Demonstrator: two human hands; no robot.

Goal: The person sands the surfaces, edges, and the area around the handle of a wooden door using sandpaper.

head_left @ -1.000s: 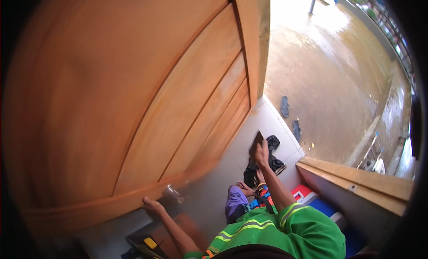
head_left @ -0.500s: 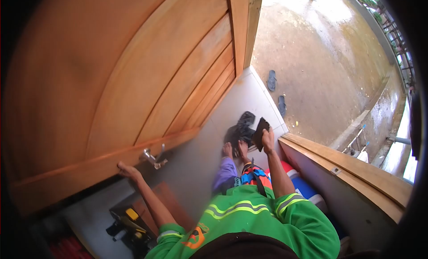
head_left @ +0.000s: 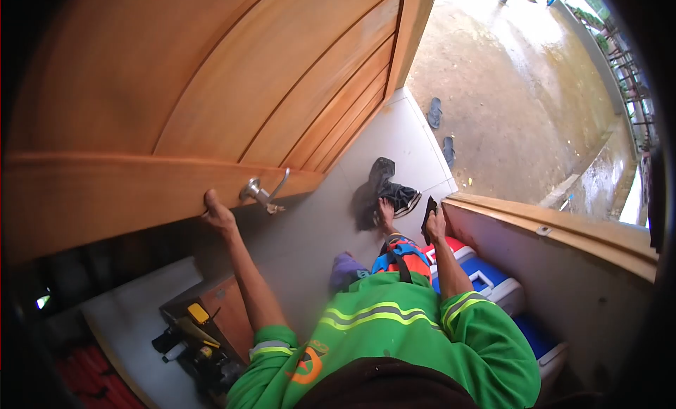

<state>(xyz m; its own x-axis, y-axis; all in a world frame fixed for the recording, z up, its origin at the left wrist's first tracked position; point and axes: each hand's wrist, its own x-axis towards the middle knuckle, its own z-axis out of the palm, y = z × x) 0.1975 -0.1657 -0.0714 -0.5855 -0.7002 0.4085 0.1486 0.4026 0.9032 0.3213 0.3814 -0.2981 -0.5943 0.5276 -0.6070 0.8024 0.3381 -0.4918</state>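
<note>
A wooden panelled door (head_left: 296, 78) fills the upper left, swung inward. My left hand (head_left: 220, 216) grips its free edge, thumb on the near face and the other fingers hidden behind. Just right of that hand is the metal lever handle (head_left: 262, 193). My right hand (head_left: 436, 227) is closed around a flat, dark rectangular thing (head_left: 429, 216), seen nearly edge-on; whether it is a phone or a wallet I cannot tell. Below it on the tiles, a dark crumpled cloth (head_left: 387, 191) lies by my bare foot (head_left: 386, 210).
Red and blue coolers with white lids (head_left: 486, 277) stand along the right wall. A wooden door frame (head_left: 556, 229) borders the opening. Outside, two flip-flops (head_left: 435, 113) lie on wet ground. Yellow and black tools (head_left: 199, 314) sit at lower left beside a brown box (head_left: 229, 305).
The door and my left hand appear higher and further right. My right hand has lowered, turning the dark thing edge-on. One foot has stepped back out of sight.
</note>
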